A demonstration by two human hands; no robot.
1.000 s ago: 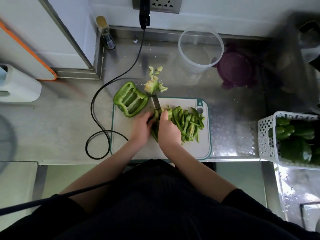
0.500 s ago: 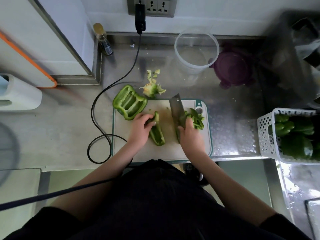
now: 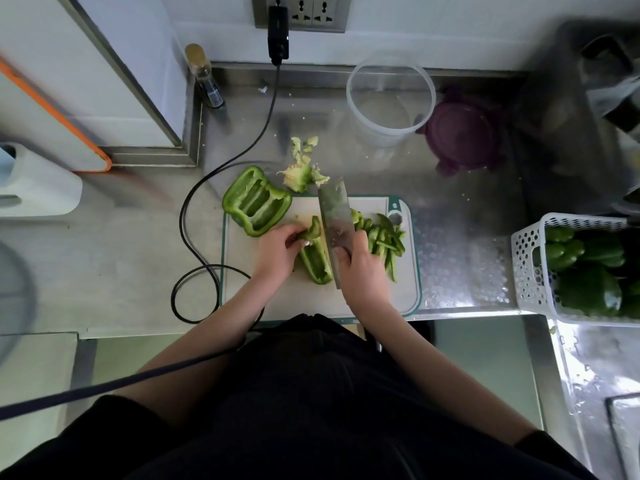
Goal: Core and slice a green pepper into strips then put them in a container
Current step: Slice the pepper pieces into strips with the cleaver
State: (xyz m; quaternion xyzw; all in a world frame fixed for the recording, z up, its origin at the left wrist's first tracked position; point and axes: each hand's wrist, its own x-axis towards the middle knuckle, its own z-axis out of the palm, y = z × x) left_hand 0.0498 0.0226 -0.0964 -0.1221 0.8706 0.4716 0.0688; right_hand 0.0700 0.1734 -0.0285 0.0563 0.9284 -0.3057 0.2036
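Knife handle (image 3: 349, 268) hidden in fist

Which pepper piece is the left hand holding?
The narrow pepper piece beside the cleaver, pinched by the left hand; the wide half lies untouched at the board's corner.

Your route from the white green-rimmed cutting board (image 3: 311, 303) to the clear round plastic container (image 3: 390, 98) runs over bare steel counter (image 3: 374, 168) at the board's far right corner. Left of that lane, the pale green pepper core scraps (image 3: 302, 169) lie just beyond the board's far edge. The purple round lid (image 3: 464, 131) sits touching the container's right side. The black power cable (image 3: 221, 168) loops along the board's left edge. On the far right, the white perforated plastic basket (image 3: 530, 261) of whole peppers closes off that side, with open counter between it and the board.
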